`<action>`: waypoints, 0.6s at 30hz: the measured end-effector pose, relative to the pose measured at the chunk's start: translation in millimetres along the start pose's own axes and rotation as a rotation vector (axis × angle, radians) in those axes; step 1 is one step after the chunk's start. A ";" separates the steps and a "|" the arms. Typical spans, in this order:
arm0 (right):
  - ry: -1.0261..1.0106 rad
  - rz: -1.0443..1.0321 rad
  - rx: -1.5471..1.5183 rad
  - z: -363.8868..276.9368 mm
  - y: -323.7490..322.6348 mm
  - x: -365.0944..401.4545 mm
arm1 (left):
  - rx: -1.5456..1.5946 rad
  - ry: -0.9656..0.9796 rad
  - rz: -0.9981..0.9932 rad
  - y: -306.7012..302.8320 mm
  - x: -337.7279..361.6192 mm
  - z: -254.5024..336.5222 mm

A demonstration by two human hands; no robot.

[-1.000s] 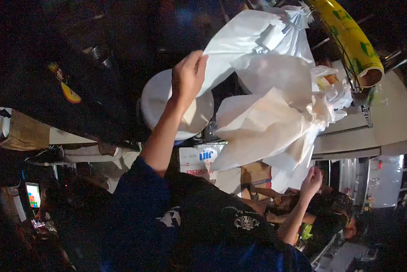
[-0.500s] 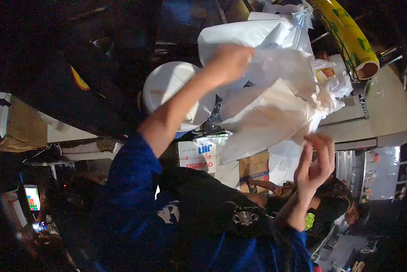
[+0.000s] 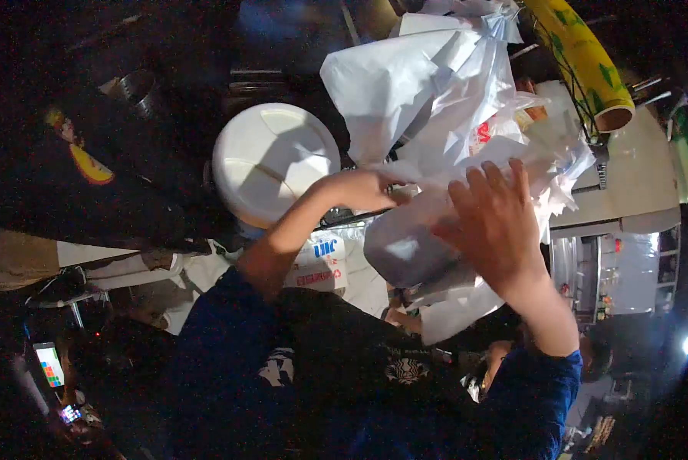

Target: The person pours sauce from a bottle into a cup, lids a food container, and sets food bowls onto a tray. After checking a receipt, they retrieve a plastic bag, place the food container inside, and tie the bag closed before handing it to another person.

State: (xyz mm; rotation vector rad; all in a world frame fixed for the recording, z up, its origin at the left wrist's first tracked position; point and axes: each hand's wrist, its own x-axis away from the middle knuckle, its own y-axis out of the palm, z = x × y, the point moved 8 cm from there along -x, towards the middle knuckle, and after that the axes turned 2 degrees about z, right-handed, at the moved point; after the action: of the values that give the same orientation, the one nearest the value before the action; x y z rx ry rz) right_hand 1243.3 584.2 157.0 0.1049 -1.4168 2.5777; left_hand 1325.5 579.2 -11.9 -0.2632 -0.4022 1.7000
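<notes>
My left hand (image 3: 363, 190) reaches in from the left, with its fingers closed on the edge of a thin white plastic bag (image 3: 413, 241). Stretched out and slightly apart, the fingers of my right hand (image 3: 493, 222) lie over the same bag, its back facing the camera. The bag bulges below and between both hands; whether anything is inside cannot be made out. More white plastic bags (image 3: 390, 84) hang in a bunch just above the hands.
A round white lid (image 3: 275, 157) is left of the bags. A yellow patterned roll (image 3: 589, 65) stands at upper right. A printed white carton (image 3: 321, 264) lies below the lid. At lower left, a phone (image 3: 49, 364) glows. Part of another person's arm (image 3: 403, 320) shows under the bag.
My left hand has moved down from the hanging bags, and my right hand up and inward onto the bag. The bag's open sheet is now gathered into a bulge between them.
</notes>
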 end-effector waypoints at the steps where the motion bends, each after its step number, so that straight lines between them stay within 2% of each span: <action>1: -0.027 0.082 0.015 -3.3 -4.2 6.6 | 0.045 0.111 -0.021 14.0 -0.4 -2.7; 3: -0.051 0.185 0.041 -3.4 -1.6 15.2 | 0.212 0.585 0.273 28.1 -5.6 8.0; 5: -0.067 0.222 0.063 2.7 5.2 22.3 | 0.437 0.567 0.452 23.2 -15.3 -3.0; 7: -0.071 0.261 0.086 8.4 8.7 27.3 | 0.760 0.206 0.374 9.6 -51.5 -43.9; 9: -0.077 0.286 0.095 10.5 12.2 29.7 | 0.532 0.359 0.956 -32.0 -60.7 -30.7; 12: -0.043 0.172 0.017 13.6 9.5 26.0 | -0.144 0.216 0.812 -26.2 -116.8 -6.0; 14: -0.042 0.174 0.025 15.3 7.7 25.8 | 0.323 0.170 0.818 -37.6 -103.7 -20.3; 15: -0.042 0.199 0.011 17.0 8.6 25.6 | 0.386 0.135 0.892 -49.1 -92.0 -37.6; 16: -0.038 0.221 -0.009 18.4 9.8 26.8 | 0.532 0.278 1.088 -65.7 -63.9 -40.9; 17: -0.027 0.237 -0.024 19.5 10.1 27.8 | 0.443 0.232 1.074 -84.5 -49.0 -51.4; 18: -0.017 0.253 -0.040 20.5 9.5 28.0 | 0.407 0.269 1.180 -106.1 -17.6 -41.9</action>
State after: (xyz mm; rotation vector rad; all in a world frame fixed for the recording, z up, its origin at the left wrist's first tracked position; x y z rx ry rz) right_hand 1213.4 565.8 164.6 -0.0630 -1.5797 2.7501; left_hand 1440.8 580.9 -7.8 -0.4675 0.4125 2.7836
